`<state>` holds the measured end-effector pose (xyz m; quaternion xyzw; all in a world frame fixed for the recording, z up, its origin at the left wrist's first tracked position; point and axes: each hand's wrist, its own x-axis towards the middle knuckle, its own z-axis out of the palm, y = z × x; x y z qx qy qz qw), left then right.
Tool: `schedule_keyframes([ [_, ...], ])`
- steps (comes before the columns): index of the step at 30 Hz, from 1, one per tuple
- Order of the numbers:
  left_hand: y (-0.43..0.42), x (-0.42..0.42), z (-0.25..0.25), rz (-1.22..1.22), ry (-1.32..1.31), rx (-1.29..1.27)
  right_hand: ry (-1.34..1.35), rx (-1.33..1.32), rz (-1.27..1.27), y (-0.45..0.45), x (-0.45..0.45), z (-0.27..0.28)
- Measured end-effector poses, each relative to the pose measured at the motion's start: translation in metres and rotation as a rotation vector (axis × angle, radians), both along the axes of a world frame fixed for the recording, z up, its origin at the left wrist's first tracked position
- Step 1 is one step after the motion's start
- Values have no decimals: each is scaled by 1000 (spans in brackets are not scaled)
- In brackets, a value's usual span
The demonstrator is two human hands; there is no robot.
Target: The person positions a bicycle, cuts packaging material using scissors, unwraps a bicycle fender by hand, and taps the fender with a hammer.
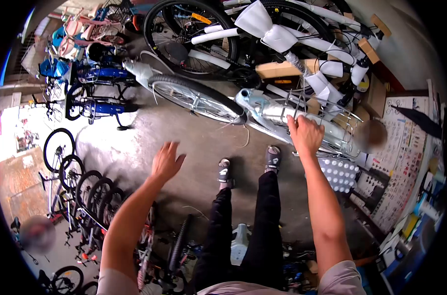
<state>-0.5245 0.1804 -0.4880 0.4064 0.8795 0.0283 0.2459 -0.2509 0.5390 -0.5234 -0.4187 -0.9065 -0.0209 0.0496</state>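
A light-blue bicycle frame, partly wrapped in clear and white film, lies across the floor in front of me. Its wheel with a black tyre lies to the left. At the right end of the bicycle there is a silver wire basket or rack. My right hand is closed at the near side of the bicycle, beside the thin metal bars; the exact part in its fingers is hidden. My left hand hangs over the floor with its fingers stretched out and holds nothing.
Wrapped bicycles are piled at the back. Blue bicycles stand at the left, and a row of small bikes stands nearer. A bubbled white sheet and a printed board are at the right.
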Motion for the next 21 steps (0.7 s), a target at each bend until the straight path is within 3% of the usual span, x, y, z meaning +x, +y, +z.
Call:
schedule_keyframes([
  [4, 83, -58, -7, -438, 359, 80, 48, -36, -24, -42, 16, 6],
  [6, 115, -61, -12, -518, 382, 78, 55, -62, -46, -59, 27, 12],
  [9, 120, -63, -40, -650, 329, -196, 93, -134, -80, -105, 51, 8],
  [10, 129, -64, -45, -570, 188, -390, 102, -139, -95, -118, 55, 10],
  [11, 105, -81, -89, -569, 230, -236, 114, -165, -88, -126, 58, 16],
  [12, 108, -74, -89, -538, 225, -419, 113, -195, -93, -134, 62, 16],
  [13, 98, -80, -94, -551, 230, -387, 161, -181, -94, -144, 61, 12],
  [14, 107, -69, -67, -634, 214, -483, 162, -197, -123, -152, 60, 13],
  [16, 89, -62, -74, -612, 156, -437, -3, -375, -131, -164, 72, 19],
  [21, 91, -77, -95, -533, -170, -546, 178, -276, -186, -173, 85, 8],
])
